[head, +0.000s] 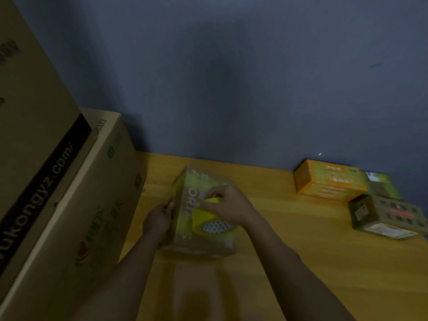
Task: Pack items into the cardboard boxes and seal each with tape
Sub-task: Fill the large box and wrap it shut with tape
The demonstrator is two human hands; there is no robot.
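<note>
Taping under way: box (203, 214) sits mid-counter (289, 230); left hand (159, 218) pinches its left edge, right hand (228, 205) grips the yellow tape roll (212, 218) on top. Advise drawing tape taut along the seam, pressing flat. Wooden counter against a blue wall (231, 77); large cartons (69, 193) left, small packets (328, 181) right.

Dim, murky, softly blurred wide-angle view

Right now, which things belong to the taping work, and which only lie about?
In use: small cardboard box, yellow tape roll, left hand, right hand.
Lying about: orange box, brown carton, big cartons.
</note>
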